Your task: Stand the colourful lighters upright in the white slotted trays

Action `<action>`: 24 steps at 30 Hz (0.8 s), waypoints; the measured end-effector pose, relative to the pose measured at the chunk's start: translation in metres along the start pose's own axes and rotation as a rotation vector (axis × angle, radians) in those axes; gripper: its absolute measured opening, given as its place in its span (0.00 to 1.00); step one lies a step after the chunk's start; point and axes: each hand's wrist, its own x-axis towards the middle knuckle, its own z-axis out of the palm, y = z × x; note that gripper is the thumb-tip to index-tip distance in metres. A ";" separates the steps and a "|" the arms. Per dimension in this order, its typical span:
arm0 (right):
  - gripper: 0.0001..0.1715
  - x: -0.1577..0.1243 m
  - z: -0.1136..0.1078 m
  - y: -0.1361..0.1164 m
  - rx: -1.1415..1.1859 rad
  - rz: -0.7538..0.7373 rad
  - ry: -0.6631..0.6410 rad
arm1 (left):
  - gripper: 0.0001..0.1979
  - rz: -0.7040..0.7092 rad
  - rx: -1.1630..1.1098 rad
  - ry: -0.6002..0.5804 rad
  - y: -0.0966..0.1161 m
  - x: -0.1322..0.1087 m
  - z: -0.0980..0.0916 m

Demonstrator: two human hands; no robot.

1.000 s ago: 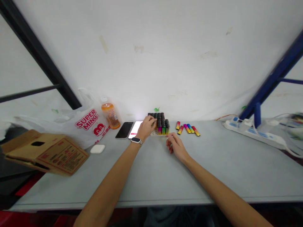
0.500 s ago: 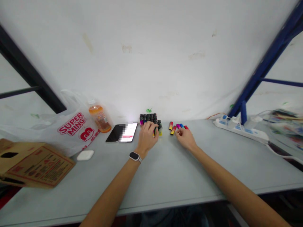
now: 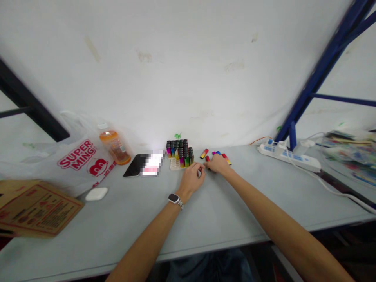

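Observation:
Several multicoloured lighters (image 3: 177,145) with black tops stand upright in rows in a pale tray (image 3: 175,164). My left hand (image 3: 191,179), with a watch on its wrist, is just in front and to the right of the tray. Its fingers are curled towards the thumb, and what they hold, if anything, cannot be made out. Beside it, my right hand (image 3: 219,163) pinches a red lighter (image 3: 207,158), partly hidden by the fingers. A red and yellow lighter (image 3: 204,153) lies behind that hand, and another lighter (image 3: 226,158) lies to its right.
Left of the tray lie a tablet-like device (image 3: 136,165) and a white case (image 3: 96,194). An orange drink bottle (image 3: 115,147), a plastic bag (image 3: 73,168) and a cardboard box (image 3: 41,207) stand further left. A power strip (image 3: 289,158) with cords lies at right.
My left hand has left the lighters in the tray and moved right, towards my right hand. My right hand has shifted left and now holds a lighter. The view has turned slightly.

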 end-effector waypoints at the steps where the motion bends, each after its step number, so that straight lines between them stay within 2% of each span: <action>1: 0.20 -0.007 0.002 0.003 0.049 -0.031 0.014 | 0.06 -0.024 -0.035 0.022 -0.002 -0.001 -0.002; 3: 0.16 -0.024 0.008 0.008 0.205 -0.115 0.055 | 0.07 -0.104 -0.121 0.071 -0.004 -0.001 -0.005; 5: 0.14 -0.046 0.012 0.012 0.477 -0.230 0.090 | 0.09 -0.213 -0.248 0.112 -0.005 -0.002 -0.008; 7: 0.14 -0.067 0.014 0.011 0.745 -0.306 -0.028 | 0.14 -0.312 -0.426 0.108 -0.005 -0.003 -0.010; 9: 0.13 -0.082 0.014 0.008 0.865 -0.352 -0.179 | 0.18 -0.363 -0.588 0.071 -0.005 -0.005 -0.014; 13: 0.11 -0.090 0.010 -0.009 1.081 -0.385 -0.326 | 0.17 -0.327 -0.660 0.085 -0.008 -0.012 -0.025; 17: 0.13 -0.085 0.018 -0.034 1.429 -0.228 -0.490 | 0.14 -0.248 -0.605 0.150 -0.010 -0.020 -0.033; 18: 0.15 -0.084 0.022 -0.041 1.457 -0.180 -0.479 | 0.13 -0.227 -0.605 0.147 -0.011 -0.021 -0.035; 20: 0.21 -0.083 0.030 -0.052 1.452 -0.115 -0.376 | 0.12 -0.187 -0.608 0.119 -0.013 -0.023 -0.036; 24: 0.27 -0.082 0.041 -0.061 1.355 -0.122 -0.166 | 0.12 -0.166 -0.572 0.061 -0.017 -0.024 -0.038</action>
